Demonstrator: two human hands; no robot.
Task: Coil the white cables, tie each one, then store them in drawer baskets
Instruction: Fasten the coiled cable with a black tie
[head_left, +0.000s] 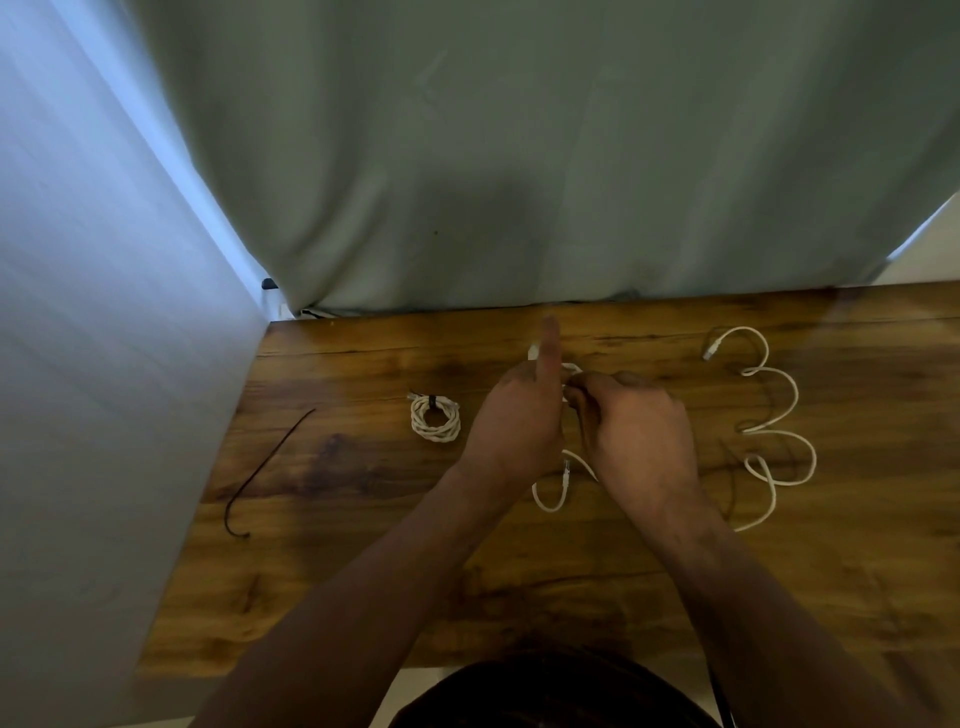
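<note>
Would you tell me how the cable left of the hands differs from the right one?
The left cable is wound into a coil; the right cable sprawls in loose loops. The left cable has a black tie around it; the right cable has none. Both are white, lying on the table.

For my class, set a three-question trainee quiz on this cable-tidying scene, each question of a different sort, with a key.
1. True or false: the coiled cable, left of the left hand, already carries a black tie.
2. What does the right hand have in its grip? A) the middle cable B) a pen C) a drawer basket
3. Fill in: the loose cable, right of both hands, is not yet ____.
Key: 1 true; 2 A; 3 coiled.
</note>
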